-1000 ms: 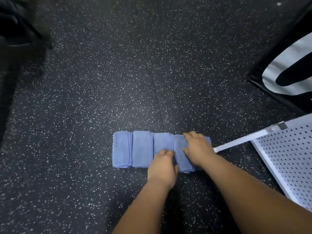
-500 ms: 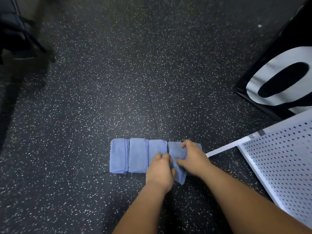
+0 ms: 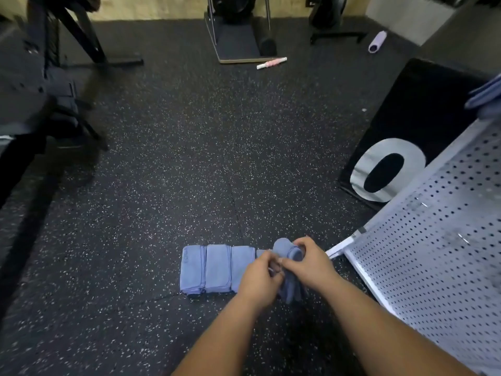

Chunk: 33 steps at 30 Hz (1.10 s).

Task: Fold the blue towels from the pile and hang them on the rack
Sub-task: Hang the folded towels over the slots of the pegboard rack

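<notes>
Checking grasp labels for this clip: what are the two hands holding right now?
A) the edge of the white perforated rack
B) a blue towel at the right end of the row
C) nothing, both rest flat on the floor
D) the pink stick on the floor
B: the left hand and the right hand both grip the blue towel, bunched up at the right end of the row of folded towels.

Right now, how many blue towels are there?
4: three folded towels side by side on the floor, fourth towel in left hand and right hand. Blue cloth at far right may be more.
</notes>
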{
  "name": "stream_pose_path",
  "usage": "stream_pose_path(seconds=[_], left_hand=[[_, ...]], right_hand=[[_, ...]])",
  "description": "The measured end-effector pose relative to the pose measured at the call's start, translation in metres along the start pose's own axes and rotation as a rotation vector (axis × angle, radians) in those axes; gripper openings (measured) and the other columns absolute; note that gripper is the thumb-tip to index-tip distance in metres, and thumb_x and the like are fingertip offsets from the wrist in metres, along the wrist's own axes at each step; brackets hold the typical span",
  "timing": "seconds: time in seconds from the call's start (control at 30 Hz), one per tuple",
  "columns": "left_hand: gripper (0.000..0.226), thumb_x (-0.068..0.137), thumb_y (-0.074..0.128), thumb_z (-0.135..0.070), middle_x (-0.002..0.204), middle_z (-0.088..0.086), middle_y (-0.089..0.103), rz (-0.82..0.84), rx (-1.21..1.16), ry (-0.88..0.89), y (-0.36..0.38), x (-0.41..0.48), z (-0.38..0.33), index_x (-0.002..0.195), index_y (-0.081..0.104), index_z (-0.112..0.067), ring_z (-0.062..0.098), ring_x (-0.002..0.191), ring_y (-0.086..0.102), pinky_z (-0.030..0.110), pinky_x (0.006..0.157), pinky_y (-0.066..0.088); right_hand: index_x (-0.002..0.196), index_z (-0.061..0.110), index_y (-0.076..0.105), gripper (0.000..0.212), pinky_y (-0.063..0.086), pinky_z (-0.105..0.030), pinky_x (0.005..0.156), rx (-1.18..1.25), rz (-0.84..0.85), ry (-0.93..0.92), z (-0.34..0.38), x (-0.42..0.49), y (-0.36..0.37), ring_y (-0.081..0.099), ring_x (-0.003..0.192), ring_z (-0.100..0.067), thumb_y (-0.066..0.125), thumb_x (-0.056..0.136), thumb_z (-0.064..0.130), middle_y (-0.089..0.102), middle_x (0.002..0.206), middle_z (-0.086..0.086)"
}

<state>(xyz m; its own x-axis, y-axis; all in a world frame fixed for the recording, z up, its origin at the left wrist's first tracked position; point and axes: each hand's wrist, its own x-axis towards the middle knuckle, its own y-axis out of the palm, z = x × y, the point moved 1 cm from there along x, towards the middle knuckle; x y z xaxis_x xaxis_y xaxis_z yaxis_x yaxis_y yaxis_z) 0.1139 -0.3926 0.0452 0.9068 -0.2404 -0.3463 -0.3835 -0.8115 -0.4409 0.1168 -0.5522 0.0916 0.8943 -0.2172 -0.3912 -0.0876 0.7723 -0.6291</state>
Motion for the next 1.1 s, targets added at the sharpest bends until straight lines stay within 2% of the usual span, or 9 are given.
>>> stream_pose_path(seconds=[0.2, 0.3, 0.4, 0.5, 0.57, 0.7, 0.83, 0.93, 1.1], left_hand=[[0.024, 0.099, 0.065, -0.016, 0.107, -0.016, 0.073, -0.057, -0.127, 0.049, -0.027, -0.046, -0.045, 0.117, 0.064, -0.033, 0.002, 0.097, 0.068, 0.012, 0.077, 0.047], [0.021, 0.1, 0.068, -0.018, 0.109, -0.012, 0.076, -0.06, -0.223, 0.108, -0.035, -0.07, -0.068, 0.117, 0.065, -0.03, 0.003, 0.098, 0.071, 0.018, 0.086, 0.051], [0.021, 0.098, 0.074, -0.018, 0.104, -0.007, 0.078, -0.072, -0.294, 0.192, -0.042, -0.094, -0.089, 0.116, 0.067, -0.022, -0.002, 0.086, 0.07, 0.016, 0.081, 0.054], [0.022, 0.096, 0.077, -0.018, 0.098, -0.007, 0.077, -0.103, -0.269, 0.258, -0.05, -0.115, -0.111, 0.116, 0.067, -0.021, -0.005, 0.076, 0.067, 0.012, 0.073, 0.052], [0.018, 0.097, 0.076, -0.022, 0.093, -0.011, 0.074, -0.127, -0.21, 0.292, -0.054, -0.126, -0.126, 0.112, 0.068, -0.027, -0.006, 0.073, 0.064, 0.011, 0.07, 0.049], [0.008, 0.096, 0.069, -0.027, 0.085, -0.013, 0.07, -0.173, -0.076, 0.355, -0.055, -0.147, -0.159, 0.103, 0.068, -0.033, -0.003, 0.07, 0.058, 0.021, 0.068, 0.049], [0.011, 0.094, 0.061, -0.026, 0.084, -0.012, 0.07, -0.224, -0.028, 0.401, -0.053, -0.161, -0.195, 0.097, 0.068, -0.034, 0.008, 0.077, 0.062, 0.032, 0.074, 0.052], [0.009, 0.094, 0.064, -0.035, 0.089, -0.015, 0.072, -0.214, -0.011, 0.458, -0.046, -0.171, -0.221, 0.101, 0.069, -0.038, 0.006, 0.083, 0.066, 0.034, 0.078, 0.056], [0.006, 0.101, 0.062, -0.039, 0.099, -0.018, 0.069, -0.196, 0.001, 0.644, -0.024, -0.192, -0.273, 0.104, 0.067, -0.041, 0.0, 0.089, 0.063, 0.033, 0.081, 0.054]], right_hand=[[0.125, 0.025, 0.062, 0.049, 0.05, -0.023, 0.086, 0.149, -0.008, -0.05, 0.03, -0.054, -0.039, 0.066, 0.107, -0.009, 0.088, 0.083, 0.025, 0.068, 0.112, 0.012], [0.129, 0.024, 0.062, 0.053, 0.05, -0.017, 0.083, 0.136, -0.04, -0.105, 0.039, -0.079, -0.053, 0.066, 0.105, -0.005, 0.088, 0.082, 0.024, 0.07, 0.119, 0.01], [0.125, 0.029, 0.06, 0.051, 0.046, -0.006, 0.076, 0.136, -0.086, -0.169, 0.045, -0.103, -0.068, 0.065, 0.096, 0.004, 0.088, 0.084, 0.02, 0.07, 0.116, 0.01], [0.128, 0.021, 0.067, 0.048, 0.06, -0.029, 0.092, 0.166, -0.121, -0.211, 0.047, -0.124, -0.083, 0.073, 0.095, -0.004, 0.088, 0.084, 0.022, 0.077, 0.111, 0.007], [0.131, 0.027, 0.068, 0.052, 0.063, -0.039, 0.091, 0.142, -0.156, -0.251, 0.049, -0.139, -0.095, 0.075, 0.088, -0.008, 0.087, 0.083, 0.03, 0.077, 0.101, 0.006], [0.13, 0.04, 0.065, 0.047, 0.057, -0.026, 0.084, 0.064, -0.248, -0.356, 0.052, -0.167, -0.119, 0.069, 0.09, -0.006, 0.083, 0.086, 0.035, 0.065, 0.112, 0.01], [0.128, 0.04, 0.068, 0.033, 0.058, -0.035, 0.09, 0.038, -0.379, -0.418, 0.046, -0.19, -0.144, 0.067, 0.096, -0.003, 0.072, 0.095, 0.036, 0.07, 0.11, 0.015], [0.125, 0.035, 0.072, 0.028, 0.053, -0.022, 0.08, 0.082, -0.516, -0.432, 0.046, -0.215, -0.165, 0.065, 0.093, 0.001, 0.073, 0.097, 0.035, 0.07, 0.108, 0.017], [0.122, 0.034, 0.073, 0.024, 0.054, -0.029, 0.081, 0.122, -0.746, -0.451, 0.04, -0.257, -0.207, 0.064, 0.089, -0.001, 0.072, 0.098, 0.037, 0.063, 0.102, 0.018]])
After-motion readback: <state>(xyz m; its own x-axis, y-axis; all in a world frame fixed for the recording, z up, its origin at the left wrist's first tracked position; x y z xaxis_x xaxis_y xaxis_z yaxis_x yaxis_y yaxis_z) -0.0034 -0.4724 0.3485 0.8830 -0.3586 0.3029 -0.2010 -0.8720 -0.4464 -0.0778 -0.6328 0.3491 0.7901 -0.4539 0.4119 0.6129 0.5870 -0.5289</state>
